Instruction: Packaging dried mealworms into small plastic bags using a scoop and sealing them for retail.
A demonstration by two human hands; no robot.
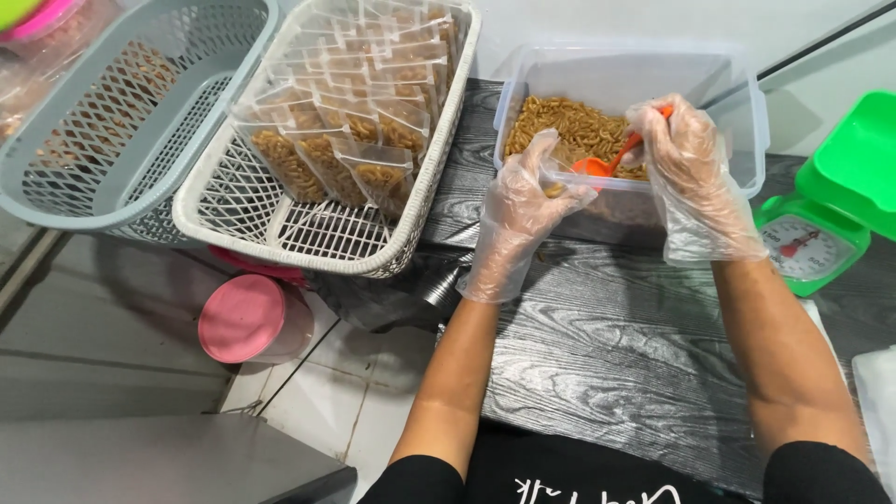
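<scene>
The orange spoon (609, 163) is in the clear tub (747, 112) of brown snacks (569, 126) on the dark table (616, 345). The right hand (686, 177), in a thin glove, is closed around its handle. The left hand (523, 210) pinches a small clear bag (558, 168) at the tub's edge. A white basket (271, 229) of filled bags sits to the left.

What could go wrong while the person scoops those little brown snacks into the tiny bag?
The orange spoon in the right hand could miss the small clear bag pinched by the left hand, so snacks might spill on the dark table. The white basket overhangs the table edge and might tip.
</scene>
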